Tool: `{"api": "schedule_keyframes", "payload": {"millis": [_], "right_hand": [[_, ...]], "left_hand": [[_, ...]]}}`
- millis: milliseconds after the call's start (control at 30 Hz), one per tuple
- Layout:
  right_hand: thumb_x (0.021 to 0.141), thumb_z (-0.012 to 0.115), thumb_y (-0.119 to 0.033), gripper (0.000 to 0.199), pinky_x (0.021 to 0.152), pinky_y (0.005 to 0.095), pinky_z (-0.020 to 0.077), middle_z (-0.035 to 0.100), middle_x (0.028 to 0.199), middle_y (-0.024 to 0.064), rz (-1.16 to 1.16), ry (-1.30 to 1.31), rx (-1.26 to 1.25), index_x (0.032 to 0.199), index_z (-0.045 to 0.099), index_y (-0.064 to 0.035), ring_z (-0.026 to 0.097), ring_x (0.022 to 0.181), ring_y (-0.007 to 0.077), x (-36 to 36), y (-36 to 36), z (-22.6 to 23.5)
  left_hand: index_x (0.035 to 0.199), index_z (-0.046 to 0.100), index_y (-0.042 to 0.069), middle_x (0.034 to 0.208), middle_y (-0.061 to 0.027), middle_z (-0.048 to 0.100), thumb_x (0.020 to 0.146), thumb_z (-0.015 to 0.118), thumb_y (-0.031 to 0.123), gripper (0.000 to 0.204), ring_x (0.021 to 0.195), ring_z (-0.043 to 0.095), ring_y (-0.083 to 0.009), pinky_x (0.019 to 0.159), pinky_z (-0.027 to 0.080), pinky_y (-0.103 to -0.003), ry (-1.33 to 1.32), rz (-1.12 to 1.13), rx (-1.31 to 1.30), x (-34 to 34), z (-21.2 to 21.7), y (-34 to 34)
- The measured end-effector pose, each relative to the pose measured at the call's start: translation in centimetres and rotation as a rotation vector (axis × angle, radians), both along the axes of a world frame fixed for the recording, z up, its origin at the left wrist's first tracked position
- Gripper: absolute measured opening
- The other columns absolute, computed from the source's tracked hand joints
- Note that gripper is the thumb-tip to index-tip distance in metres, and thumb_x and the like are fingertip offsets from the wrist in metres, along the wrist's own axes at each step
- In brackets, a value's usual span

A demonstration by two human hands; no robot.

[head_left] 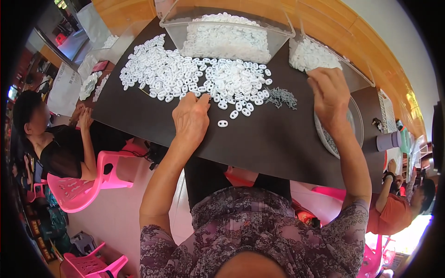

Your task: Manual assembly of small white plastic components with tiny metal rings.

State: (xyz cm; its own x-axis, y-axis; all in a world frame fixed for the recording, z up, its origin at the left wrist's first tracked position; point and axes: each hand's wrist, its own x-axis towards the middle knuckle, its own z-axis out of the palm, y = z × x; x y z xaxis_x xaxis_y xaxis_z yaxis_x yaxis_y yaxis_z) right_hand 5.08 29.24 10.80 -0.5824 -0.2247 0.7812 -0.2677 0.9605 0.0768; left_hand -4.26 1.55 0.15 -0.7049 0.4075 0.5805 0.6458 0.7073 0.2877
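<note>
My left hand is at the near edge of a heap of small white oval pieces with two holes each. Its fingers are curled together, and whatever is between them is hidden. My right hand is raised with bent, closed fingers in front of a clear bin of white pieces; I cannot make out what it holds. Between the hands are a second mound of white ovals and a small pile of grey pin-like pieces. One loose white oval lies nearer me on the dark table.
A large clear bin of white pieces stands at the back. Partly under my right forearm is a round clear tub with grey pieces. A grey-purple cup stands at the right edge. People sit at left and right.
</note>
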Motion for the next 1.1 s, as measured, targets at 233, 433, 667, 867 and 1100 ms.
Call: {"api": "schedule_keyframes", "payload": {"millis": [233,433,667,867,1100], "right_hand": [[0.067,0.067,0.008,0.023,0.062,0.0351,0.0460,0.060,0.082,0.0114,0.069,-0.104,-0.037,0.087,0.062,-0.0006,0.055,0.073,0.0277,2.0,-1.4,-0.4],[0.068,0.069,0.006,0.020,0.059,0.0354,0.0447,0.060,0.081,0.0117,0.105,-0.233,-0.137,0.086,0.064,-0.0017,0.055,0.071,0.0281,2.7,-1.4,-3.6],[0.070,0.069,0.000,0.015,0.063,0.0370,0.0440,0.058,0.077,0.0089,0.030,-0.377,-0.267,0.083,0.065,-0.0048,0.053,0.072,0.0275,2.6,-1.0,-7.5],[0.069,0.069,-0.001,0.013,0.063,0.0367,0.0429,0.054,0.073,0.0080,-0.059,-0.376,-0.139,0.080,0.064,-0.0063,0.051,0.071,0.0272,1.2,-1.1,-9.7],[0.068,0.069,-0.002,0.012,0.062,0.0370,0.0428,0.054,0.071,0.0083,-0.050,-0.382,-0.251,0.078,0.064,-0.0063,0.052,0.070,0.0271,1.6,-0.9,-8.7]], "left_hand": [[0.087,0.067,0.010,0.069,-0.0085,0.050,0.070,0.070,0.007,0.017,0.067,0.056,-0.0259,0.055,0.043,-0.038,-0.027,-0.063,0.002,0.4,-0.1,0.0],[0.076,0.060,0.005,0.072,-0.0099,0.051,0.068,0.069,0.006,0.012,0.072,0.056,-0.0285,0.061,0.044,-0.039,0.008,-0.094,-0.047,-0.5,0.8,-0.1],[0.077,0.057,0.004,0.075,-0.0106,0.052,0.070,0.066,0.001,0.011,0.076,0.056,-0.0296,0.060,0.046,-0.041,-0.002,-0.156,-0.047,-0.8,0.3,0.3],[0.088,0.060,0.002,0.080,-0.0131,0.057,0.073,0.062,-0.002,0.016,0.074,0.058,-0.0311,0.064,0.046,-0.040,-0.156,-0.150,0.020,-0.4,0.9,0.2],[0.090,0.060,0.002,0.083,-0.0122,0.059,0.073,0.063,0.000,0.018,0.077,0.060,-0.0302,0.067,0.046,-0.039,-0.435,-0.174,0.049,-0.4,2.2,-0.5]]}}
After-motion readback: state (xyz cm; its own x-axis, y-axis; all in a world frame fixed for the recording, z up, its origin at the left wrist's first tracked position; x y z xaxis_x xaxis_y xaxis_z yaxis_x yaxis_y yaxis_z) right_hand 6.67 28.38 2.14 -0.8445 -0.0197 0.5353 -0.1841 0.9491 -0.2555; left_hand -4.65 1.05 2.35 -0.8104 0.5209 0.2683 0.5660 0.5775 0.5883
